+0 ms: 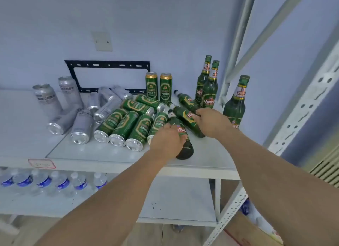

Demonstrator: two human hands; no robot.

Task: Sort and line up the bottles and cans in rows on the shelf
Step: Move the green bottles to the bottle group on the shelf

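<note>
The nearest green bottle lies on its side on the shelf, neck pointing away, base toward the front edge. The left hand curls over its body, gripping it. Just right, a 2nd lying bottle angles neck up-left; the right hand grips its body. Lying green cans crowd left; 3 bottles stand right.

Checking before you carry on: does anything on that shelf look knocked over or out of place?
Yes. Most green cans and silver cans lie on their sides in a heap, as do three bottles. The left hand and right hand each grip one. No spill visible.
</note>
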